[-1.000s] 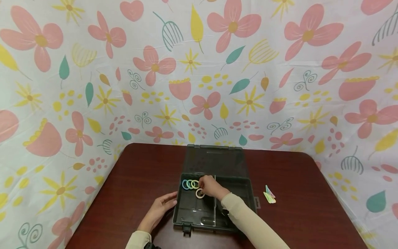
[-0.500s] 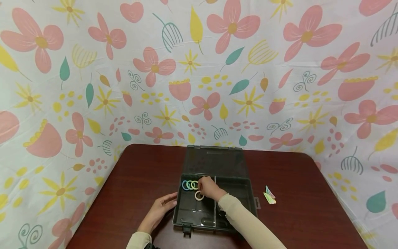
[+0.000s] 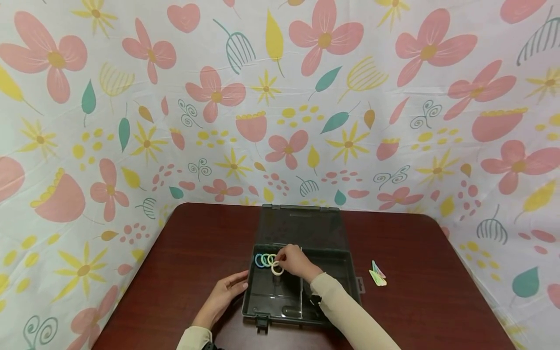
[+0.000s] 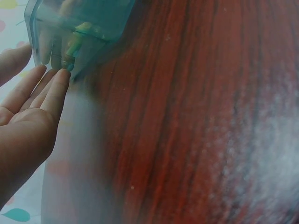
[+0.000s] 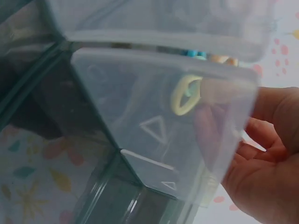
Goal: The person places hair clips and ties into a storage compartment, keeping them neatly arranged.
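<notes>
Fingers of the right hand [image 3: 295, 261] pinch a cream ring [image 3: 277, 270] inside the unlabelled box [image 3: 337, 260]; left hand [image 3: 224, 294] rests flat against it.

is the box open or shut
Open. The box has its lid swung back flat on the table, and the right hand reaches inside with a ring.

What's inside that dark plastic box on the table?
In the box, the left compartment holds a row of coloured rings at the back. The right hand pinches a cream ring beside them. The arm hides part of the right compartment; what shows looks bare.
</notes>
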{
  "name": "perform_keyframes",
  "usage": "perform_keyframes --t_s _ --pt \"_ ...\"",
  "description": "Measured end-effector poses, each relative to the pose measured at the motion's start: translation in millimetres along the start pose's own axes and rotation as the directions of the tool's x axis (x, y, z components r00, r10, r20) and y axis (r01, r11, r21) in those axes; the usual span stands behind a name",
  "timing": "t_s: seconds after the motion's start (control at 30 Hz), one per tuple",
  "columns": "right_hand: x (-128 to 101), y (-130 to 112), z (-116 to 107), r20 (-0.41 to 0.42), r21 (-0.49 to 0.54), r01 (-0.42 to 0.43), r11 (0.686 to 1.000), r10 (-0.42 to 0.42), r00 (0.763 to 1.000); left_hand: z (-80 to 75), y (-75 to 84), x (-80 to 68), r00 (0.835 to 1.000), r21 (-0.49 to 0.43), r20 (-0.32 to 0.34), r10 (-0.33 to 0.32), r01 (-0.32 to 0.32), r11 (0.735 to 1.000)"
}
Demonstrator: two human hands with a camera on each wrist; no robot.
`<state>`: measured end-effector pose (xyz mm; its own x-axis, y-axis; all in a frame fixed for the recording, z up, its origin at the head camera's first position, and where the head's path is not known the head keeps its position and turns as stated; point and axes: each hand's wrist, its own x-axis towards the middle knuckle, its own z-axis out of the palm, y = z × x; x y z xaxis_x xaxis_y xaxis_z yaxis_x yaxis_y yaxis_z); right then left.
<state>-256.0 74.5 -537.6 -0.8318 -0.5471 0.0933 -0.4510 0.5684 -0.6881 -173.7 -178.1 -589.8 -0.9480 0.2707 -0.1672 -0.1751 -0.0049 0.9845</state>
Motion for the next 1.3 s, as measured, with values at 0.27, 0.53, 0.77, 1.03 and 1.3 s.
perform_keyframes --t_s 0.27,0.53,0.77,1.03,1.3 --pt "-3 1 -7 -0.002 0.261 -0.109 0.959 0.113 0.994 -0.4 1.1 -0.5 1.000 0.010 0.006 -0.023 0.023 1.000" --pt "-4 3 -7 -0.039 0.441 -0.186 0.878 0.226 0.973 -1.4 3.0 -1.2 0.999 0.015 0.004 -0.037 0.037 0.999" --pt "-1 0 0 -0.138 0.379 -0.183 0.907 0.251 0.958 0.5 4.0 -1.4 0.999 0.020 0.006 -0.033 0.033 0.999" --pt "2 1 5 -0.139 0.266 -0.260 0.928 0.304 0.943 1.4 4.0 -1.1 1.000 0.016 0.005 -0.026 0.026 1.000" --pt "4 1 6 -0.140 0.148 -0.280 0.949 0.300 0.944 0.5 2.4 -1.0 1.000 0.013 0.002 -0.010 0.010 1.000"
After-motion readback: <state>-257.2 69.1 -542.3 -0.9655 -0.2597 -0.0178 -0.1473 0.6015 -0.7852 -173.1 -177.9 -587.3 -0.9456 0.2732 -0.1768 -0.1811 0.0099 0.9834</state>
